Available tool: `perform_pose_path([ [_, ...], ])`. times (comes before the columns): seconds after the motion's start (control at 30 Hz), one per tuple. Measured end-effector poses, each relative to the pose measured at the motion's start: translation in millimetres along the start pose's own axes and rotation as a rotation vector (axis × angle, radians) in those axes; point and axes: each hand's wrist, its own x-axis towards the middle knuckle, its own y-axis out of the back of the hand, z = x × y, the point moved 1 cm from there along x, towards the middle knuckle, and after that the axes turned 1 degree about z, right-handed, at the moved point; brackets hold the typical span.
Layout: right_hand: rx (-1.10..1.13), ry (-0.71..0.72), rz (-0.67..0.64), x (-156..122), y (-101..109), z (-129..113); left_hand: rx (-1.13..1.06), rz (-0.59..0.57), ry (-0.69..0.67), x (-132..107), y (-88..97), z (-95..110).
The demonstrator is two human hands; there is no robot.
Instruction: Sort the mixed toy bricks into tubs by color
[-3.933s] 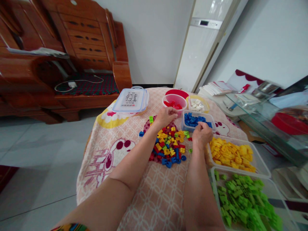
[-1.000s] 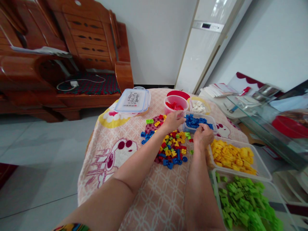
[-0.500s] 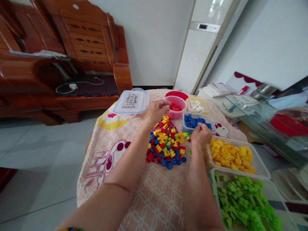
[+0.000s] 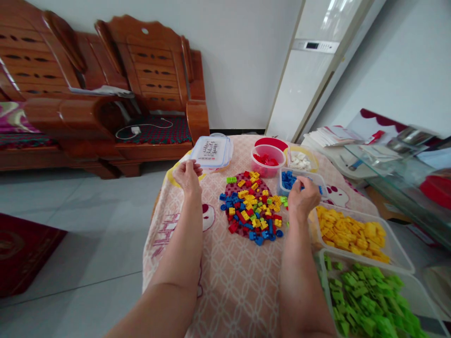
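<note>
A pile of mixed red, yellow, blue and green bricks (image 4: pixel 252 209) lies in the middle of the cloth-covered table (image 4: pixel 232 281). My left hand (image 4: pixel 188 174) is off to the left of the pile, next to the closed clear lidded box (image 4: pixel 212 152), fingers curled as in a pinch; what it holds is hidden. My right hand (image 4: pixel 302 197) hovers at the near edge of the tub of blue bricks (image 4: pixel 294 177), fingers closed over something too small to name. Beyond stand a round tub of red bricks (image 4: pixel 267 159) and a tub of white pieces (image 4: pixel 301 160).
A tray of yellow bricks (image 4: pixel 355 234) and a tray of green bricks (image 4: pixel 369 300) sit at the right front. Wooden armchairs (image 4: pixel 141 94) stand behind on the left, a white floor-standing unit (image 4: pixel 306 65) at the back, and a glass table (image 4: pixel 405 173) with papers to the right.
My left hand has swung left from the red tub to beside the lidded box. My right hand has stayed by the blue tub. The view has turned left.
</note>
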Motion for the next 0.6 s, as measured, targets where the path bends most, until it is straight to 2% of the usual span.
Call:
perform_pose_path([
  [0.07, 0.118, 0.028, -0.14, -2.6, -2.6, -12.5, 0.043, -0.002, 0.05, 2.5, 5.8, -15.1],
  [0.17, 0.259, 0.127, -0.369, -15.8, -13.4, -35.3, 0.132, -0.065, 0.064, 4.8, 6.8, -28.4],
  [0.37, 0.315, 0.494, -0.722, -59.6, -39.1, -72.9, 0.352, -0.019, -0.048, 6.3, 8.9, -28.6],
  [0.5, 0.186, 0.628, -0.838, -75.3, -46.4, -75.8, 0.29, 0.006, -0.008, -6.2, 12.4, -34.3],
  [0.6, 0.146, 0.643, -0.886, -76.3, -46.9, -76.0, 0.253, 0.046, 0.03, -18.3, 8.5, -38.9],
])
